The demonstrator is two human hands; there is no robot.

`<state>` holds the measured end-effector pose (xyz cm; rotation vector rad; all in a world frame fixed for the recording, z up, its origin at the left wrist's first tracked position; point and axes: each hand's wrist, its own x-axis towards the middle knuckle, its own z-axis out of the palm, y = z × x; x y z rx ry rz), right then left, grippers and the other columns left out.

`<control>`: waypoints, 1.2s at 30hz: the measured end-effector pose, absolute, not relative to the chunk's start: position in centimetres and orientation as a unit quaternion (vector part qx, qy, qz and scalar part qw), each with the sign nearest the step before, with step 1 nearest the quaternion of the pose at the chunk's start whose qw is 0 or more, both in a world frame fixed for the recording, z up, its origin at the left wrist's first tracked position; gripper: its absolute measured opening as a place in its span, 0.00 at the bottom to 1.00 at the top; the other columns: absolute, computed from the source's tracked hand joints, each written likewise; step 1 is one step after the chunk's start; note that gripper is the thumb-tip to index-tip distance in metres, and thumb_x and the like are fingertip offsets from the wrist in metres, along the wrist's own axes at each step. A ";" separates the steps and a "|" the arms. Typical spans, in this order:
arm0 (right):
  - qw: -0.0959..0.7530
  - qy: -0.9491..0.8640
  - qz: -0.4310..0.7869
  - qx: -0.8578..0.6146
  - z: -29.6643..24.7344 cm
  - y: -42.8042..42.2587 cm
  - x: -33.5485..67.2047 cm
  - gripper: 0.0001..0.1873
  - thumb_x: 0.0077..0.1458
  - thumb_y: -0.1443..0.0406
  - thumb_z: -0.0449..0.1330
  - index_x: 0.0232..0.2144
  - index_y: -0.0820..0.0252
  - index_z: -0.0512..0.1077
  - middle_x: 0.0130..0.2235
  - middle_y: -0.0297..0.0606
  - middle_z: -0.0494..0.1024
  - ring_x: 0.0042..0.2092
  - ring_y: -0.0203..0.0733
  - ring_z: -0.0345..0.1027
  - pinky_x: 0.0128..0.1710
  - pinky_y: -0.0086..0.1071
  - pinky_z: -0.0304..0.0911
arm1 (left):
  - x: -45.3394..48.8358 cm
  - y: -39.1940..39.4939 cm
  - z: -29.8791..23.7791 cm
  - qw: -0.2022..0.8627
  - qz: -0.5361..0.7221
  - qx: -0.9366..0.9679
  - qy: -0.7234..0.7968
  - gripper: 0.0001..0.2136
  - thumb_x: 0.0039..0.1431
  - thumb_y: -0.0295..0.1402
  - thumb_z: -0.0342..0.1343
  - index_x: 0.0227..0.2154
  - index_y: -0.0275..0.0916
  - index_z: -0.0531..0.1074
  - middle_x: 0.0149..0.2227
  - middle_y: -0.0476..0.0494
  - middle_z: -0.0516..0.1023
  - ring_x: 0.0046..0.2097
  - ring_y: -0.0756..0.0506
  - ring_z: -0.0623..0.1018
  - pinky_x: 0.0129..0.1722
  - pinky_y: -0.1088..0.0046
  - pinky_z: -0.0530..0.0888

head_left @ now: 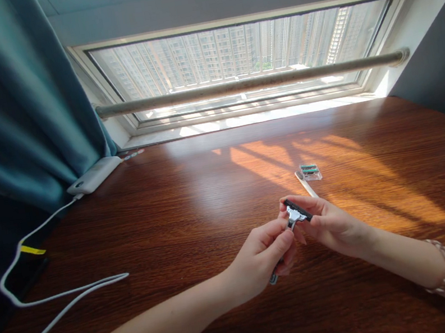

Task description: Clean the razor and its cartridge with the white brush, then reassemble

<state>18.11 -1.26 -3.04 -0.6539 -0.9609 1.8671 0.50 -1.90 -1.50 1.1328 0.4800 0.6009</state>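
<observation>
A razor point(294, 215) with a silver neck and a black head is held above the table between both hands. My left hand point(268, 250) is closed around its handle, whose end shows below the fingers. The fingers of my right hand point(330, 222) grip the razor's head at its edges. Just beyond the right hand lies a toothbrush point(306, 185) with a pale handle and dark bristles, its lower end hidden behind the hand. Beside the brush head is a small clear plastic case point(311, 172) with green-and-black strips that look like blade cartridges.
The brown wooden table point(162, 216) reaches to a window with a horizontal rail point(251, 84). At the left edge a white power bank point(95, 175) trails a white cable point(65, 297). A blue curtain point(14, 93) hangs over that side. Sunlight falls across the right half.
</observation>
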 end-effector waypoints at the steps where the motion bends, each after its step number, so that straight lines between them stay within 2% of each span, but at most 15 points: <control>1: 0.453 -0.389 0.757 -0.265 -3.1 -1.3 18.1 0.24 0.39 0.60 0.68 0.42 0.52 0.72 0.42 0.36 0.74 0.42 0.38 0.66 0.44 0.32 0.58 | 0.5 -1.9 -1.5 0.773 0.278 0.525 0.221 0.14 0.58 0.42 0.47 0.28 0.35 0.61 0.20 0.54 0.56 0.20 0.56 0.56 0.18 0.79 0.55; 7: 0.452 -0.388 0.756 -0.270 -3.1 -1.4 18.2 0.24 0.39 0.61 0.68 0.42 0.52 0.72 0.44 0.36 0.73 0.44 0.39 0.64 0.45 0.32 0.57 | 0.5 -1.8 -1.7 0.763 0.270 0.539 0.234 0.15 0.58 0.44 0.46 0.28 0.35 0.61 0.20 0.53 0.57 0.20 0.55 0.56 0.19 0.78 0.55; 11: 0.442 -0.398 0.759 -0.265 -3.2 -1.4 18.2 0.24 0.39 0.59 0.67 0.43 0.52 0.72 0.42 0.37 0.74 0.41 0.38 0.65 0.43 0.32 0.58 | 0.4 -1.7 -1.8 0.759 0.268 0.545 0.234 0.16 0.57 0.45 0.46 0.28 0.35 0.61 0.20 0.53 0.57 0.21 0.55 0.56 0.19 0.78 0.55; 26: 0.423 -0.416 0.773 -0.225 -3.1 -1.6 18.3 0.24 0.42 0.57 0.66 0.44 0.50 0.70 0.42 0.36 0.73 0.36 0.34 0.65 0.42 0.31 0.57 | 0.3 -1.8 -1.7 0.726 0.278 0.590 0.217 0.13 0.60 0.41 0.44 0.31 0.35 0.64 0.19 0.53 0.57 0.20 0.54 0.57 0.20 0.77 0.57; 36: 0.421 -0.420 0.762 -0.256 -3.1 -1.9 18.3 0.25 0.43 0.58 0.66 0.45 0.54 0.70 0.47 0.39 0.72 0.48 0.41 0.63 0.47 0.33 0.56 | 0.6 -2.8 -1.5 0.715 0.310 0.575 0.250 0.14 0.60 0.42 0.44 0.28 0.35 0.62 0.19 0.53 0.58 0.21 0.54 0.58 0.20 0.78 0.57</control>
